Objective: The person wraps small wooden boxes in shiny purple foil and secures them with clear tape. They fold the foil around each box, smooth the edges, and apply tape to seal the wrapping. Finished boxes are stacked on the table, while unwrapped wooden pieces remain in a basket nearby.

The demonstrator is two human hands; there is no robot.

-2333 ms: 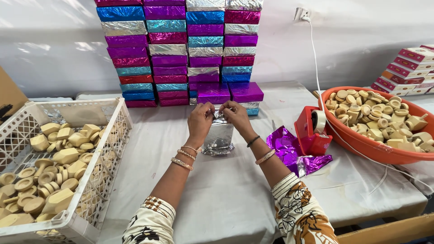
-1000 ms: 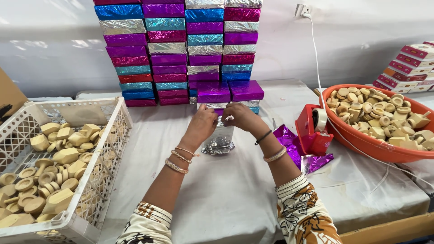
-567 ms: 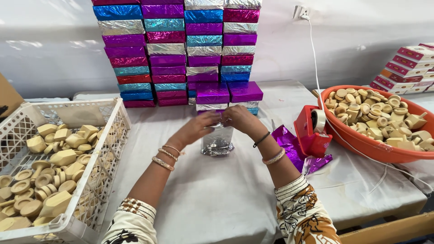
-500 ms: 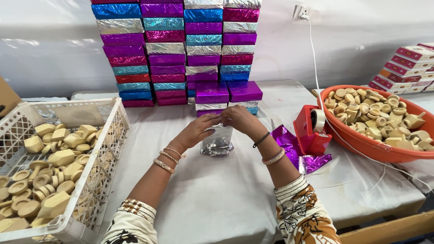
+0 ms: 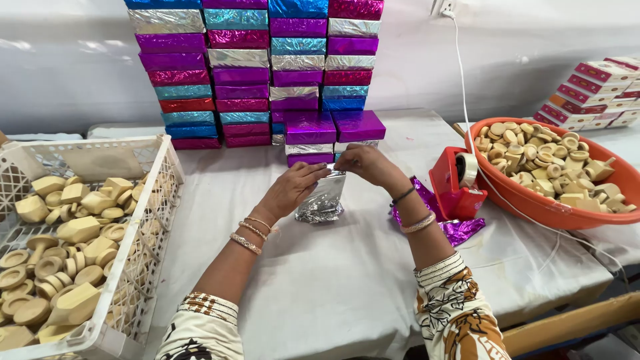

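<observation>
Left hand (image 5: 290,190) has slid down the silver foil packet (image 5: 321,199); right hand (image 5: 365,165) fingers pinch its top edge. Packet stands upright on worktop (image 5: 333,287), long axis vertical, before purple boxes (image 5: 333,130). Open room toward near edge.

A box half-wrapped in crinkled silver foil (image 5: 323,199) stands upright on the white cloth (its loose lower foil bunched at six o'clock), its top edge pinched at twelve o'clock.
</observation>
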